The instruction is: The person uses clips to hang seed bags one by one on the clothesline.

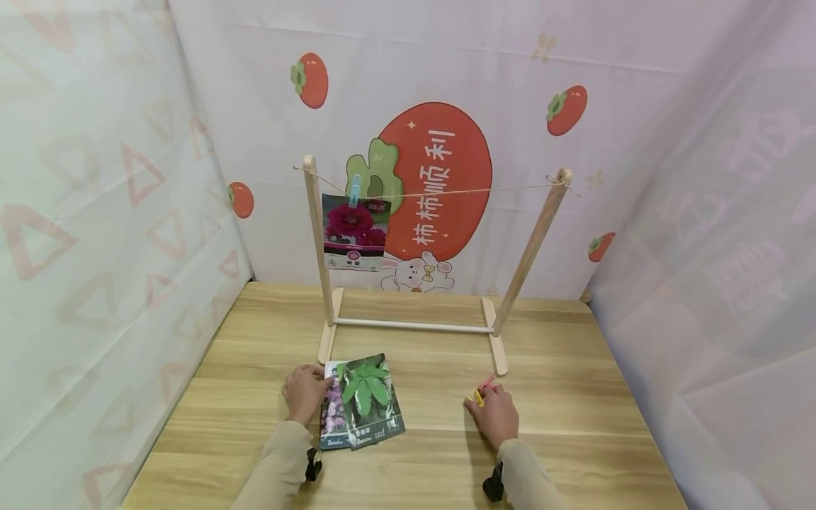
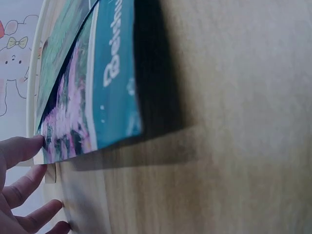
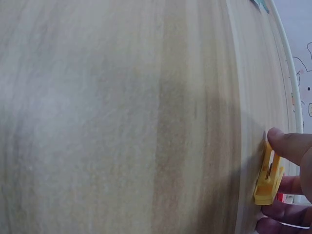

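Note:
My left hand (image 1: 304, 393) pinches the left edge of a seed packet with purple flowers (image 1: 333, 418); in the left wrist view its thumb lies on the packet's corner and a shadow falls beside the packet's edge. A second seed packet with green leaves (image 1: 371, 397) overlaps it on top. Toward the right, my right hand (image 1: 497, 416) holds a yellow clothespin (image 3: 267, 187) between thumb and fingers, low over the table. Just beyond those fingers is a pink clothespin (image 1: 487, 385), partly hidden by the hand.
A wooden rack (image 1: 528, 258) stands at the back with a string (image 1: 446, 193) tied between its posts. From the string's left part hangs a seed packet with magenta flowers (image 1: 354, 237), held by a blue clothespin (image 1: 355, 190). Printed cloth (image 1: 523, 234) walls surround the table (image 1: 433, 467).

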Tool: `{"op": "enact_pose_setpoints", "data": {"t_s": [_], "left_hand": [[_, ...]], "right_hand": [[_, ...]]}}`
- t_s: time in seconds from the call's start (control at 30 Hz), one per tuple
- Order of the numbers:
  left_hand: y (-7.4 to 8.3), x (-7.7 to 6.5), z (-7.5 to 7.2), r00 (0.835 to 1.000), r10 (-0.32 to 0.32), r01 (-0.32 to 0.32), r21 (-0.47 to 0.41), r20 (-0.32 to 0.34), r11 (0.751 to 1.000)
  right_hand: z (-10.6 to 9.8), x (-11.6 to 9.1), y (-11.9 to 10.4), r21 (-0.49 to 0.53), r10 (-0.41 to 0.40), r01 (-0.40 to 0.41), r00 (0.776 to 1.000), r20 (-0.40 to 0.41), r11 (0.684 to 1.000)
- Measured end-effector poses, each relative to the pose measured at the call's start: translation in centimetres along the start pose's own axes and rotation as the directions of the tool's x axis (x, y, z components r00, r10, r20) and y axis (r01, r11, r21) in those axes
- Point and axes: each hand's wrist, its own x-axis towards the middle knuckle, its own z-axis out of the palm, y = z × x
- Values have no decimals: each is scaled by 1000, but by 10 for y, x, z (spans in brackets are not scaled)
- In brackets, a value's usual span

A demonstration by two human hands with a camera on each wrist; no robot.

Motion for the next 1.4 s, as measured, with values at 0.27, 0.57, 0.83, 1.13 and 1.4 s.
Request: {"op": "enact_pose_setpoints", "data": {"t_s": [0.27,0.57,0.83,1.13,1.4], "left_hand": [[-8,2,-12,997,-39,48,-132,73,990],[-8,1,-16,979,-147,184,-294,143,938],[-9,0,-17,971,-154,211,-354,183,911],[-6,1,-24,954,-181,268,-412,239,871],[-4,3,-29,950,-177,270,-393,256,879]], "right_hand": [[-3,1,-3,-17,17,-17,999,31,1000],[-9,0,-1,23,34,-36,997,67,999],[-8,0,1,35,51,-53,996,67,998],[-8,1,1,45,63,-65,996,57,997],[-10,1,1,37,50,-53,997,64,998]]}}
